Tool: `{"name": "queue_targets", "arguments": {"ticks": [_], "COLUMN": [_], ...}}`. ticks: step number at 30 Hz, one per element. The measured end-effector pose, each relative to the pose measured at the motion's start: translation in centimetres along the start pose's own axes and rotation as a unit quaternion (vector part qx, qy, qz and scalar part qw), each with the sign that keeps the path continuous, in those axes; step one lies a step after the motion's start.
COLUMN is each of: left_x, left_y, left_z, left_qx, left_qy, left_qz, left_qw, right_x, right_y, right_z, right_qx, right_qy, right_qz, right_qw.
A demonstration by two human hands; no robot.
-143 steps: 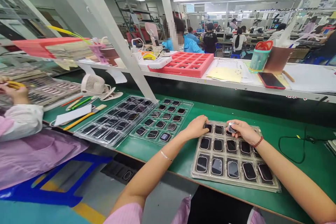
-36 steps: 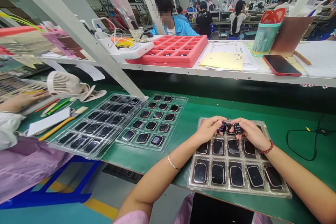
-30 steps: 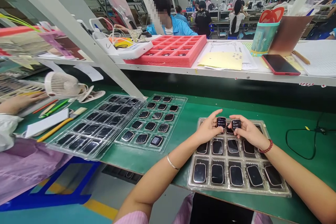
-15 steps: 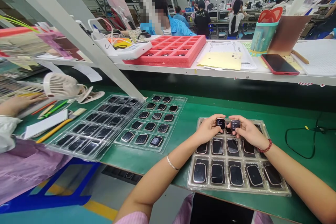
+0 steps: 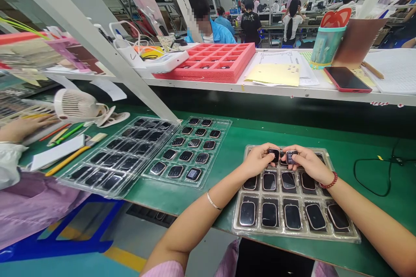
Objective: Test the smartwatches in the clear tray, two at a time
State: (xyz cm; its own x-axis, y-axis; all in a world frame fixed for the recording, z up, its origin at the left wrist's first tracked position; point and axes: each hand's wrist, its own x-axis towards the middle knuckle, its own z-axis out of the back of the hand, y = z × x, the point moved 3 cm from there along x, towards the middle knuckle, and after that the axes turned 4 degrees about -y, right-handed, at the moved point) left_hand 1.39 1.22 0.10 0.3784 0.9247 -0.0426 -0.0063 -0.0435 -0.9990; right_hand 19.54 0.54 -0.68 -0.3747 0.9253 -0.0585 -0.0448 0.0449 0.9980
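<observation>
My left hand (image 5: 260, 159) grips a smartwatch (image 5: 274, 155) without a strap, its dark screen facing me. In my right hand (image 5: 303, 161) is a second smartwatch (image 5: 290, 157) with lit text on its screen; my thumb lies against its face. The two watches are held side by side, a small gap between them. Beneath my hands lies a clear plastic tray (image 5: 256, 232) holding several watches in its pockets, its back rows partly hidden by my hands. Further left, another clear tray (image 5: 172, 181) carries several watches, one with a white pattern on its screen.
A stack of clear trays (image 5: 112, 192), a white fan (image 5: 76, 104) and a yellow-handled brush (image 5: 73, 158) are to the left. A co-worker's hand (image 5: 24, 127) is at the far left. The shelf ahead bears a red foam tray (image 5: 242, 62) and a phone (image 5: 347, 78). A black cable (image 5: 373, 160) lies right.
The left watch has tipped slightly, and my right thumb has moved up onto the right watch's screen. The person in blue across the shelf has shifted position.
</observation>
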Motion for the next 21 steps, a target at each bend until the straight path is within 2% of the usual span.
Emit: {"name": "queue_targets", "arguments": {"ticks": [21], "left_x": [0.00], "left_y": [0.20], "left_z": [-0.04], "left_qx": [0.002], "left_qy": [0.000], "left_qz": [0.009], "left_qw": [1.000], "right_x": [-0.07], "right_y": [0.08], "right_z": [-0.14], "right_qx": [-0.005], "right_qy": [0.003], "right_qz": [-0.001], "right_qw": [1.000]}}
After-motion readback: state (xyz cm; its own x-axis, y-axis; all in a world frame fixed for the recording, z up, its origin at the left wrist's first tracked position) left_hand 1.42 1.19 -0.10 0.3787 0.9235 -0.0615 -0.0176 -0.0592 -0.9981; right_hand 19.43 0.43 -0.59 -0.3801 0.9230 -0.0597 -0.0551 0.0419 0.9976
